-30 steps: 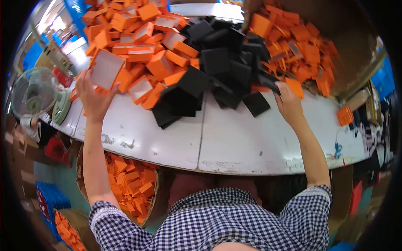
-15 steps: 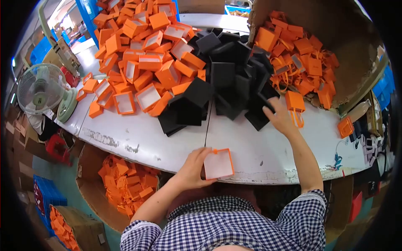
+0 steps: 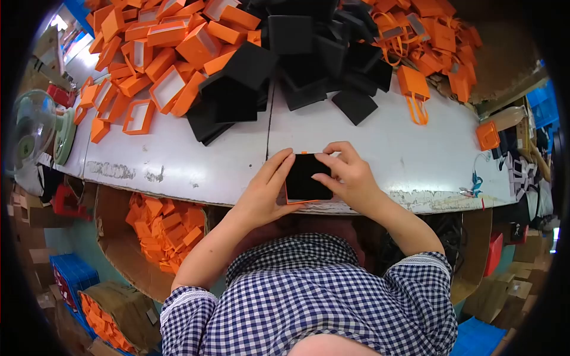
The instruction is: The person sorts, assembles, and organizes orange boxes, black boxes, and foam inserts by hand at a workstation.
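Note:
My left hand point(image 3: 266, 193) holds an orange box tray point(image 3: 297, 202) at the near edge of the white table point(image 3: 178, 166). A black foam insert point(image 3: 306, 177) lies in the tray, and my right hand point(image 3: 350, 178) presses on it from the right with its fingers over the top edge. Only a thin orange rim of the tray shows around the black insert. Both hands meet just above my checked shirt.
A heap of orange box trays point(image 3: 154, 53) covers the far left of the table, a pile of black inserts point(image 3: 297, 53) the middle, orange paper bags point(image 3: 427, 41) the far right. A fan point(image 3: 29, 127) stands at left. A carton of orange pieces point(image 3: 166, 222) sits below the table.
My left hand brought an orange tray from the heap to the near edge. My right hand took a black insert from the pile and set it into the tray.

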The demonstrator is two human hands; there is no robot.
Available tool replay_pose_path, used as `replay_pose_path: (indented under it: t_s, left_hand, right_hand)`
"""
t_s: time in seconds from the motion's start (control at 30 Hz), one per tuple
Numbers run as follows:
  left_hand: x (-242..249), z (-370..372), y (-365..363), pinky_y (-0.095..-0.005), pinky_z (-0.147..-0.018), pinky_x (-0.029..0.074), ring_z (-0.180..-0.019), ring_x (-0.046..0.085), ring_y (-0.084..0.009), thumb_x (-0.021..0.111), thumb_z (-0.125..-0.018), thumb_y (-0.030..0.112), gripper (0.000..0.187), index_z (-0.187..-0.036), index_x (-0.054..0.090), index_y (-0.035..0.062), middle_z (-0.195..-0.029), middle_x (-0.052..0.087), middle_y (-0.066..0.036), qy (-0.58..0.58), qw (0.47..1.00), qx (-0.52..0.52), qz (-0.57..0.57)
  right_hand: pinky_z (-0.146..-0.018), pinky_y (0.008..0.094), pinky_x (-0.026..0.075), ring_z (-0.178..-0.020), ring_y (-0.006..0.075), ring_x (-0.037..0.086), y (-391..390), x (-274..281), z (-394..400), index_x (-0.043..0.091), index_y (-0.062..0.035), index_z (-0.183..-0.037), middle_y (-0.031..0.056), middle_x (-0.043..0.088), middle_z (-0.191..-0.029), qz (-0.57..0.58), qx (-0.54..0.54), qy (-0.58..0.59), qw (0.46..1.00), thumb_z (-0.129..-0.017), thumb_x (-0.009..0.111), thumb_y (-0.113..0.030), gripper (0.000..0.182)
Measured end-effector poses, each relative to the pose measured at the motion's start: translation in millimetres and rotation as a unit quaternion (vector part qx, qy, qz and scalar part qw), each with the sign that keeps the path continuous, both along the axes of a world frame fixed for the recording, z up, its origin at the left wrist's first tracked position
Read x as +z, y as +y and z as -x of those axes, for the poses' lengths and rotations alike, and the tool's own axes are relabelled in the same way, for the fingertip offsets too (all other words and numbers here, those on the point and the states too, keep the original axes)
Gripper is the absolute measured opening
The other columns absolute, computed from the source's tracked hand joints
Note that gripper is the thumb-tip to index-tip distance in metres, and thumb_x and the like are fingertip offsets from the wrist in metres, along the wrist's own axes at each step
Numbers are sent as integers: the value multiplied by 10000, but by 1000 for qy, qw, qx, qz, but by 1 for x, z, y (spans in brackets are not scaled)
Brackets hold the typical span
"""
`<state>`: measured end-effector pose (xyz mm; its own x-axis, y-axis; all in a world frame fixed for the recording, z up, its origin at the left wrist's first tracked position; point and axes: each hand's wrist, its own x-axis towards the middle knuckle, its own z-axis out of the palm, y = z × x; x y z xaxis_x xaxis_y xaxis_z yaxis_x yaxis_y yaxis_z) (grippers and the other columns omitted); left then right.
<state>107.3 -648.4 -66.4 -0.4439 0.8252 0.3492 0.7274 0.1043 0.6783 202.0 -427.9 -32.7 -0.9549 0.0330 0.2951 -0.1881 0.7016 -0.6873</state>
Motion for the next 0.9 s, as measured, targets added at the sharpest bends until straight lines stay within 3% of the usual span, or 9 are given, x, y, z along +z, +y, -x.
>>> replay_pose_path:
  t_s: [0.23, 0.33, 0.47, 0.53, 0.63, 0.7, 0.8, 0.87, 0.9]
  left_hand:
    - [7, -3, 1, -490, -1101, 396, -1347, 436, -413, 894, -661, 269, 848, -1352, 500, -26, -1468, 414, -221, 75, 996, 12, 45]
    - [29, -12, 3, -618, -1165, 179, -1446, 325, -370, 794, -782, 344, 644, -1336, 580, 94, -1545, 385, -167, 184, 975, 28, 119]
    - [23, -18, 12, -587, -1164, 196, -1463, 324, -315, 726, -861, 226, 477, -1326, 622, 192, -1504, 475, -73, 215, 960, -48, 172]
    - [22, -21, 13, -584, -1156, 211, -1459, 327, -323, 732, -853, 228, 480, -1320, 626, 192, -1508, 466, -86, 228, 957, -38, 174]
    - [27, -22, 13, -574, -1081, 310, -1407, 345, -425, 753, -818, 256, 522, -1321, 629, 194, -1563, 338, -201, 221, 964, -8, 147]
    - [28, -19, 8, -563, -1050, 339, -1396, 346, -436, 770, -803, 292, 570, -1342, 612, 192, -1568, 297, -246, 225, 961, 14, 160]
    - [34, -17, -6, -551, -1032, 355, -1398, 348, -419, 797, -774, 339, 659, -1378, 581, 192, -1576, 264, -272, 172, 964, 40, 198]
    - [41, -10, -11, -550, -1031, 358, -1396, 352, -411, 809, -756, 375, 725, -1407, 555, 183, -1598, 213, -261, 128, 959, 34, 249]
    - [45, -8, -12, -549, -1030, 360, -1394, 356, -404, 820, -739, 411, 792, -1436, 529, 173, -1621, 162, -250, 84, 952, 22, 292]
  right_hand:
    - [-841, 395, 536, -990, 283, 614, 41, -13, -1, 684, 0, -1112, 148, 597, -1239, -130, 40, 96, 986, -806, 789, -106, 341]
    - [-968, 471, 476, -1137, 351, 569, 126, 2, 7, 578, -4, -1249, 161, 582, -1276, -228, -155, 193, 942, -840, 769, -261, 519]
    - [-1022, 484, 452, -1234, 440, 516, 243, -7, 24, 441, 1, -1405, 274, 504, -1358, -279, -335, 137, 890, -811, 788, -385, 788]
    - [-1066, 492, 417, -1289, 435, 470, 268, -18, 32, 398, -4, -1459, 289, 457, -1423, -238, -430, -5, 871, -750, 781, -532, 964]
    - [-1061, 494, 424, -1324, 443, 435, 294, -58, 51, 397, -35, -1479, 295, 429, -1451, -175, -447, -70, 874, -728, 782, -556, 992]
    - [-1032, 497, 439, -1279, 429, 468, 335, -82, 54, 509, -53, -1393, 273, 454, -1419, -264, -454, 49, 850, -724, 794, -495, 851]
    - [-1005, 507, 445, -1212, 412, 504, 328, -18, 32, 609, -63, -1263, 223, 503, -1357, -273, -385, 98, 876, -721, 793, -419, 674]
    - [-986, 516, 446, -1152, 389, 526, 279, 49, 9, 653, -80, -1158, 165, 546, -1284, -407, -281, 72, 866, -714, 783, -340, 531]
    - [-1000, 497, 448, -1205, 364, 508, 248, 80, 2, 648, -114, -1196, 134, 495, -1375, -421, -209, -84, 879, -724, 776, -329, 534]
